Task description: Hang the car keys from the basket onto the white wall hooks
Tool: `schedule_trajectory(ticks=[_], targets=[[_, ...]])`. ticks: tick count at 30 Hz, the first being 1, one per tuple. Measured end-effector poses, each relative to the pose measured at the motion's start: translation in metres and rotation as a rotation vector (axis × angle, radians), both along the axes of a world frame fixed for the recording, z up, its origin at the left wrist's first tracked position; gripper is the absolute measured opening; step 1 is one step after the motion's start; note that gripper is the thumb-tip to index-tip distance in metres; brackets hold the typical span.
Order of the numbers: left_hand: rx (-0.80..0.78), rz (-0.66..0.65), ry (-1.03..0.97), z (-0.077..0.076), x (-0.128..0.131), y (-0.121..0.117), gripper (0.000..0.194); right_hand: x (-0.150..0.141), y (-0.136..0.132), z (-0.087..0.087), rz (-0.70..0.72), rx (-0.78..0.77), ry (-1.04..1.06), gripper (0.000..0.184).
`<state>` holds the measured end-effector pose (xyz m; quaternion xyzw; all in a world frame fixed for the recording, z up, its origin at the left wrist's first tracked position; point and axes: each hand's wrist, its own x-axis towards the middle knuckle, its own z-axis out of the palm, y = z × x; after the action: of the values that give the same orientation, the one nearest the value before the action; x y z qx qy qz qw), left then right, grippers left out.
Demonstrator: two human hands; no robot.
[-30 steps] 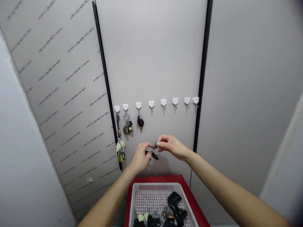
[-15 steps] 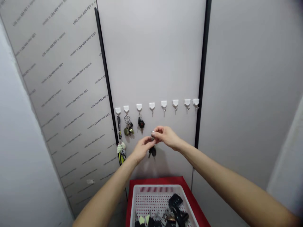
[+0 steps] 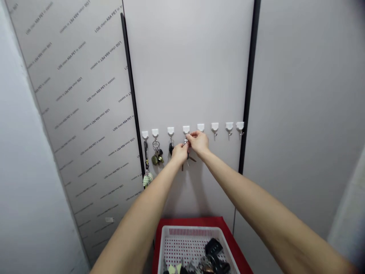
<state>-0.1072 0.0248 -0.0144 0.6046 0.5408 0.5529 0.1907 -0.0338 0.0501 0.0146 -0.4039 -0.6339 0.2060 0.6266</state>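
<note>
Both my hands hold a bunch of keys point(image 3: 192, 158) up at the fourth white hook point(image 3: 186, 129) from the left. My right hand point(image 3: 199, 142) pinches the metal ring at the top, close under the hook. Lower down, my left hand point(image 3: 180, 153) grips the bunch, and key blades stick out below its fingers. Whether the ring touches the hook cannot be made out. Just left of my left hand, a black key set point(image 3: 171, 147) hangs from the third hook, partly covered by the hand.
Further left hang a ring of brass-coloured keys point(image 3: 157, 156) and a dark strap point(image 3: 146, 152) with pale green charms. More white hooks point(image 3: 215, 127) run to the right. Below, a white perforated basket point(image 3: 191, 231) with several keys stands on a red surface point(image 3: 228, 232).
Both hands have risen with the keys from above the basket to the fourth hook. My left hand now covers part of the third hook's keys.
</note>
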Motion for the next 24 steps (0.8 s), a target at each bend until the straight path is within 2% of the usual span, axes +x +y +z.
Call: schedule_trajectory(ticks=[5,7,9,12,14,16,17,19,21,24], targets=[[-0.043,0.043,0.059,-0.010,0.006,-0.005,0.027,0.008,-0.005,-0.011,-0.007,0.020,-0.183,0.017],[-0.071,0.048,0.053,-0.018,0.005,-0.012,0.025,0.017,-0.011,-0.023,-0.019,0.040,-0.255,0.021],[-0.090,0.059,0.039,-0.033,0.002,-0.023,0.027,0.030,-0.019,-0.043,-0.019,0.044,-0.372,0.027],[-0.116,0.045,0.042,-0.077,-0.001,-0.044,0.034,0.054,-0.037,-0.091,0.102,-0.023,-0.716,0.030],[-0.203,-0.039,0.107,-0.119,0.002,-0.060,0.032,0.070,-0.053,-0.132,0.277,-0.123,-0.914,0.023],[-0.340,-0.161,0.207,-0.164,0.008,-0.077,0.028,0.083,-0.069,-0.173,0.424,-0.224,-1.024,0.015],[-0.402,-0.195,0.245,-0.184,0.013,-0.085,0.027,0.089,-0.076,-0.192,0.464,-0.251,-1.093,0.014],[-0.503,-0.249,0.371,-0.218,0.024,-0.098,0.029,0.096,-0.086,-0.222,0.450,-0.241,-1.256,0.020],[-0.524,-0.256,0.513,-0.237,0.034,-0.105,0.032,0.099,-0.090,-0.239,0.374,-0.179,-1.402,0.026],[-0.490,-0.223,0.604,-0.244,0.042,-0.106,0.033,0.095,-0.090,-0.244,0.298,-0.122,-1.502,0.026]])
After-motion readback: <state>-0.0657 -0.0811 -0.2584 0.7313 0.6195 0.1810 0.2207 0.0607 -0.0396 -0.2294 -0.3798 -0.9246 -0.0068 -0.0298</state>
